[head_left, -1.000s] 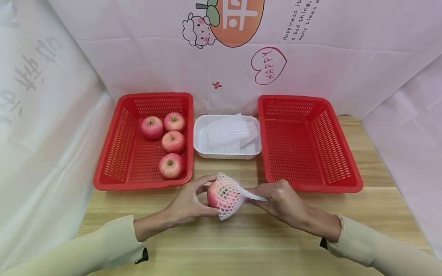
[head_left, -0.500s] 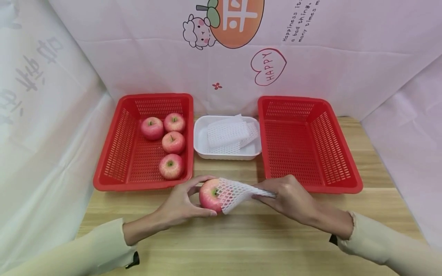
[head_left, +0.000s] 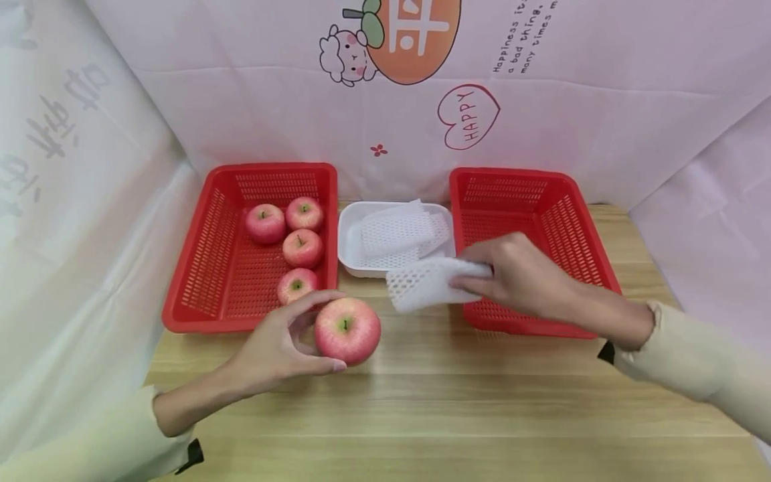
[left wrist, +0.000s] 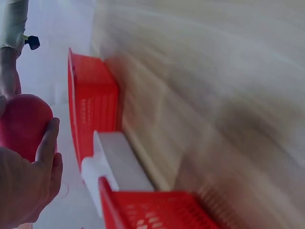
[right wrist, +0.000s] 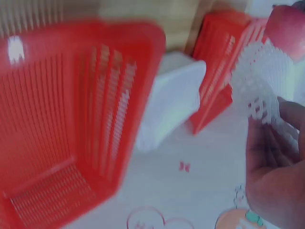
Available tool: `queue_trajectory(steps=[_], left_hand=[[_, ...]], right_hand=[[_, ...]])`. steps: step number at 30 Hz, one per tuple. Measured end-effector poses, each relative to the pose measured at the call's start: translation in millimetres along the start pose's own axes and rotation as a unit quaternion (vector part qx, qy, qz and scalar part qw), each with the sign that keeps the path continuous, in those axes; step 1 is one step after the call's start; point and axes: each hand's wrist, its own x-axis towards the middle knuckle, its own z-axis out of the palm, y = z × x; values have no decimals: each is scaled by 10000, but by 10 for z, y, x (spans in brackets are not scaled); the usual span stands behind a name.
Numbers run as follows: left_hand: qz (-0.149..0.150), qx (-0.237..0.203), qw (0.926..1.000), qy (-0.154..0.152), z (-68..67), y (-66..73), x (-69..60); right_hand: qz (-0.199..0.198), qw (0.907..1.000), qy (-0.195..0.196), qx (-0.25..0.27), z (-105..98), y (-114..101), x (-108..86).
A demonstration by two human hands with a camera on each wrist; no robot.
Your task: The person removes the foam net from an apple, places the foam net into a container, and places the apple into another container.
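Note:
A bare red apple [head_left: 348, 331] is gripped in my left hand [head_left: 280, 348], thumb on its near side, fingers behind it, in front of the left basket. In the left wrist view the same apple [left wrist: 25, 125] lies between fingers and thumb. My right hand [head_left: 521, 274] pinches a white foam fruit net [head_left: 430, 284] by one end, over the near left part of the right basket. The net's open mesh end points left, apart from the apple. In the right wrist view the foam net [right wrist: 262, 81] sticks out from the fingers.
The left red basket [head_left: 199, 268] holds several apples, one partly hidden behind my left hand. Between the baskets stands a white tray [head_left: 355, 270] with folded foam nets [head_left: 397, 231]. On the right is another red basket [head_left: 542, 184]. A printed cloth hangs behind.
The foam net has come off the apple. My right hand has lifted it up and to the right, while my left hand has shifted left with the apple.

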Motion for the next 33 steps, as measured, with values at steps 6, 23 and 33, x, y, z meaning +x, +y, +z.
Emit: queue_trajectory(steps=[6,23,33], left_hand=[[-227,325,9981,462,-317,205,1],[-1364,1508,9733,1068,-1330,68,212],[-2160,2533,9395,809,-1583,-262,397]], right_hand=[[1029,9932,-534,89,-240,127,440],[3257,9313,-1291,1000,-91,551,1605],[3518,9206,-1361,1012,340,574,1922]])
